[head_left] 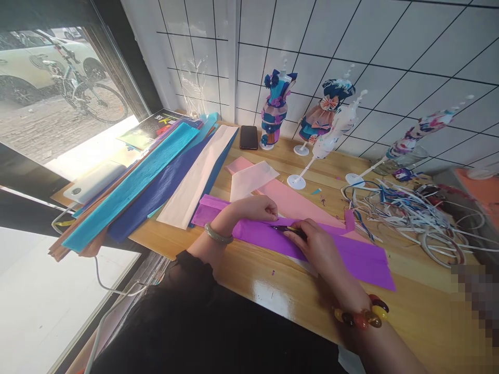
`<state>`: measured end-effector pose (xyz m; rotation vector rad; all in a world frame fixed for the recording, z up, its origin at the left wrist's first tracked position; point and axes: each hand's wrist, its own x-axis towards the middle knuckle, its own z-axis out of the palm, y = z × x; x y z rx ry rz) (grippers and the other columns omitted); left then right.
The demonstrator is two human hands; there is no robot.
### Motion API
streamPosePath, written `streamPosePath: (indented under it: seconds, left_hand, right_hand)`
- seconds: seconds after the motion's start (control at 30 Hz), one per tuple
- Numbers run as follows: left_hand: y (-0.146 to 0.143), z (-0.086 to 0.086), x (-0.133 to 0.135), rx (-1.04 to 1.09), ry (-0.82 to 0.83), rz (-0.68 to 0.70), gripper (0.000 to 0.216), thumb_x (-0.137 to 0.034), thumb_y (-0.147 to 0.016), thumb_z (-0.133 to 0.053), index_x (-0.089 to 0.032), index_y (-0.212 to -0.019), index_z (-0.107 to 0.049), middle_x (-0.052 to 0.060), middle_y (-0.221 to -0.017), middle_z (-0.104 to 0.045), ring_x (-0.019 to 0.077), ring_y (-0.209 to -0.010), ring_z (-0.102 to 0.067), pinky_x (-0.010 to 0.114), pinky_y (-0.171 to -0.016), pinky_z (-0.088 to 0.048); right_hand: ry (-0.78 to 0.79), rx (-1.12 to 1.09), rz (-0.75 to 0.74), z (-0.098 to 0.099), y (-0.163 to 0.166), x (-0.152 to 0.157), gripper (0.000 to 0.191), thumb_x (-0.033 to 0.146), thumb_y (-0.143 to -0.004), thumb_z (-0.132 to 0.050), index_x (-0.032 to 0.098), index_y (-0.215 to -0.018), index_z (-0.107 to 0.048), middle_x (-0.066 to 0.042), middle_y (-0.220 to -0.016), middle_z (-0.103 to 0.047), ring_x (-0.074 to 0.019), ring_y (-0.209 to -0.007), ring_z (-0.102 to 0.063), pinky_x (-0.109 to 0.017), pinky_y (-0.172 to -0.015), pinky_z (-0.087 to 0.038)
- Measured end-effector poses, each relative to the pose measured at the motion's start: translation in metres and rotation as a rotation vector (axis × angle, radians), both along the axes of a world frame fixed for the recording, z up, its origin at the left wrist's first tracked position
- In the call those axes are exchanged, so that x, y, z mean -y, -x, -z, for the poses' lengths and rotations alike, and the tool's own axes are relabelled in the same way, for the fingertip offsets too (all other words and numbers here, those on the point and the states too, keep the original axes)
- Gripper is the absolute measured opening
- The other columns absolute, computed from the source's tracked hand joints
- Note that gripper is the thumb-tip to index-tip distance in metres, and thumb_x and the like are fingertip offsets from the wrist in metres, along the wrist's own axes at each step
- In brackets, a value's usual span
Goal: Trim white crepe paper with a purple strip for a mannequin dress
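Note:
A long strip of purple crepe paper [358,257] lies across the table in front of me. My right hand [314,244] is closed around a small dark pair of scissors [280,227], its blades pointing left, low over the purple paper. Just beyond the blade tips, my left hand [259,209] is curled with its fingertips pressed together above the paper; whatever they may hold is hidden or too small to see. Pink paper [300,200] and a pale sheet [253,179] lie behind the purple strip.
Turquoise [136,184], dark blue and cream paper strips [202,176] lie at left. A phone [249,137] rests near the wall. Several small dress forms, one with a layered dress [275,114], stand at the back. Tangled paper strips [405,213] cover the right side.

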<state>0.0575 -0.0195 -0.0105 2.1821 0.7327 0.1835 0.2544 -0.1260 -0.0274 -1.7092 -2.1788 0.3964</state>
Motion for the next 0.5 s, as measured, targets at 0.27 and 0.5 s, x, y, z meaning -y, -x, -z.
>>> streamPosePath:
  seconds: [0.27,0.5]
  left_hand:
    - [0.001,0.003,-0.002,0.008,0.008,0.011,0.017,-0.029,-0.075,-0.053,-0.014,-0.071,-0.061,-0.002,-0.069,-0.061,0.0088,-0.063,-0.051,0.020,-0.057,-0.034]
    - [0.000,0.001,-0.001,-0.014,0.004,-0.010,0.016,-0.028,-0.075,-0.054,-0.014,-0.071,-0.061,-0.002,-0.069,-0.061,0.0087,-0.063,-0.050,0.020,-0.057,-0.033]
  right_hand:
    - [0.000,0.022,-0.012,-0.003,0.010,-0.005,0.032,0.048,-0.085,-0.048,0.020,-0.093,-0.061,-0.007,-0.088,-0.063,-0.0210,-0.081,-0.059,-0.033,-0.070,-0.044]
    - [-0.035,0.005,-0.011,-0.001,0.012,-0.003,0.032,0.047,-0.085,-0.048,0.019,-0.092,-0.061,-0.008,-0.088,-0.063,-0.0211,-0.081,-0.059,-0.032,-0.070,-0.044]
